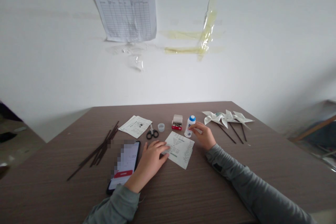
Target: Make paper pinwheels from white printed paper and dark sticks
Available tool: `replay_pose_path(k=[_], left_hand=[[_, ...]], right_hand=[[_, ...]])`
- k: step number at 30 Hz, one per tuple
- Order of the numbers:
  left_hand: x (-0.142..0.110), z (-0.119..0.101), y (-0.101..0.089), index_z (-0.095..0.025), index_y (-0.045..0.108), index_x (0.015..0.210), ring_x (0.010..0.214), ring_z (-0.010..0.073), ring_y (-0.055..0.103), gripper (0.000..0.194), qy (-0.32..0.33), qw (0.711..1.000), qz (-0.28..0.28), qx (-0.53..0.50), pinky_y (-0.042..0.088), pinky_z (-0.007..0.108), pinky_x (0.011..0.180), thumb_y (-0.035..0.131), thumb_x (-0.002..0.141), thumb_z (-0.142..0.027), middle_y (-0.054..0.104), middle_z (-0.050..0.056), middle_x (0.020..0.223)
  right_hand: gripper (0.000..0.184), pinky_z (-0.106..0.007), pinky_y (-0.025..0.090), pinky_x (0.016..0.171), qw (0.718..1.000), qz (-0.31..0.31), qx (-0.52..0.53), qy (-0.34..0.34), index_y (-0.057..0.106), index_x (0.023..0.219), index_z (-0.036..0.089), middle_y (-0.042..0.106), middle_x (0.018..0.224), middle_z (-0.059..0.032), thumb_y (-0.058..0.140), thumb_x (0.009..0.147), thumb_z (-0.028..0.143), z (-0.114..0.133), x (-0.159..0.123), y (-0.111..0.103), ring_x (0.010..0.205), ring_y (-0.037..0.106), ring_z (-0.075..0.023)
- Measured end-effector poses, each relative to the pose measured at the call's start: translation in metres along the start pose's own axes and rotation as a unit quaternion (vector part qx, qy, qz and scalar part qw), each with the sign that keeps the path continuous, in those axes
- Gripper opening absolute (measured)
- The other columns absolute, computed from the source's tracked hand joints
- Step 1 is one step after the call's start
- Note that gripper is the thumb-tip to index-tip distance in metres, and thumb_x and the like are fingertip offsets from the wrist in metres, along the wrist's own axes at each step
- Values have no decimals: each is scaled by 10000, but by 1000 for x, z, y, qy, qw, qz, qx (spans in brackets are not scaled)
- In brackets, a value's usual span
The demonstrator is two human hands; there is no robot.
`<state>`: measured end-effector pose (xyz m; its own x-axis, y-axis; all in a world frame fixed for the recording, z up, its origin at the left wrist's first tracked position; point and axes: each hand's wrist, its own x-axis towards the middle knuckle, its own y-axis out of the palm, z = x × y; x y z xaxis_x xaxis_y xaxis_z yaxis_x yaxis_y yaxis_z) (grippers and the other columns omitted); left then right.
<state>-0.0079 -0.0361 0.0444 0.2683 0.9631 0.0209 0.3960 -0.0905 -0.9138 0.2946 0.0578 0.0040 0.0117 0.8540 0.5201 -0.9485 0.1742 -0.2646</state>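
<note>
Left hand (151, 159): spread flat, palm down, pressing a white printed paper sheet (181, 149) onto the brown woodgrain desk (210, 189). Right hand (205, 136): fingers curled, tips against an upright white plastic bottle with a blue cap (190, 126); firmness of grip cannot be told. Risk: a careless knuckle could topple the bottle, and a sideways push could slide the sheet towards the black smartphone (123, 166).

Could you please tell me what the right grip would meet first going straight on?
The right grip would probably meet the white plastic bottle with a blue cap first, though depth is unclear and they may touch.
</note>
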Motion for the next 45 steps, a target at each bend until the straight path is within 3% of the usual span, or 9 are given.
replay_pose_path(k=[3, 9, 12, 16, 24, 31, 35, 40, 45], left_hand=[[0, -2, -2, -360, 985, 1515, 1809, 434, 695, 445, -7, 1000, -2, -4, 384, 865, 1576, 810, 1170, -142, 862, 114, 1788], [-1, -2, -2, -343, 972, 1532, 1821, 423, 687, 445, -7, 1000, 2, -1, 370, 857, 1586, 803, 1179, -132, 849, 121, 1806], [0, 1, 0, -323, 966, 1549, 1833, 440, 670, 449, -5, 1000, 5, 4, 360, 873, 1582, 789, 1180, -140, 844, 133, 1809], [1, 5, 2, -341, 961, 1550, 1822, 433, 680, 451, 12, 1000, 0, 7, 380, 885, 1566, 768, 1182, -165, 853, 127, 1799], [-1, 4, -3, -336, 980, 1483, 1815, 450, 687, 429, 4, 1000, -1, -13, 377, 904, 1553, 787, 1149, -148, 862, 147, 1784], [-3, 5, -9, -340, 992, 1448, 1804, 452, 686, 406, -16, 1000, -4, 11, 420, 844, 1560, 808, 1138, -152, 876, 122, 1761], [-2, 14, -12, -345, 985, 1460, 1805, 463, 671, 433, -13, 1000, -5, 13, 409, 858, 1558, 803, 1109, -168, 887, 116, 1749], [-2, 20, -15, -382, 978, 1479, 1845, 462, 630, 439, -21, 1000, 10, 18, 372, 852, 1581, 798, 1113, -220, 869, 99, 1781], [-4, 19, -14, -393, 986, 1454, 1839, 482, 638, 447, -23, 1000, 1, 9, 374, 861, 1577, 808, 1097, -191, 888, 92, 1752]], right_hand=[[222, -586, 728, 1101, 1000, -15, -3, 24, 780, 818, 328, 954, 1005, -91, 886, 874, 515, -3, 0, 1, 1071, 906, -402], [535, -627, 780, 1079, 993, -56, 53, 90, 545, 856, 367, 983, 1077, -106, 1031, 758, 568, -7, 1, 6, 1176, 955, -451], [573, -663, 779, 1116, 992, -58, 71, 89, 637, 1004, 364, 995, 1155, -117, 1076, 711, 588, -5, 0, 6, 1186, 965, -455], [624, -632, 767, 1118, 995, -54, 25, 77, 800, 1232, 324, 993, 1164, -107, 1065, 748, 614, -2, 3, 3, 1113, 956, -416], [451, -557, 744, 978, 998, -30, -35, 51, 908, 976, 298, 948, 958, -103, 1076, 811, 684, 1, 11, 1, 955, 904, -398], [384, -619, 723, 1141, 998, -20, -49, 36, 932, 961, 289, 941, 1064, -113, 1111, 807, 591, 11, 23, 5, 1106, 893, -411], [373, -652, 720, 1171, 999, -8, -45, 21, 938, 948, 274, 931, 1090, -126, 1143, 772, 532, 18, 43, 21, 1159, 888, -431], [274, -589, 716, 1190, 996, 11, -91, 15, 964, 981, 272, 945, 1169, -128, 1134, 820, 413, 30, 67, 52, 1217, 890, -414], [220, -602, 669, 1256, 993, 25, -115, 20, 972, 1010, 272, 949, 1246, -132, 1115, 869, 359, 36, 80, 74, 1304, 878, -422]])
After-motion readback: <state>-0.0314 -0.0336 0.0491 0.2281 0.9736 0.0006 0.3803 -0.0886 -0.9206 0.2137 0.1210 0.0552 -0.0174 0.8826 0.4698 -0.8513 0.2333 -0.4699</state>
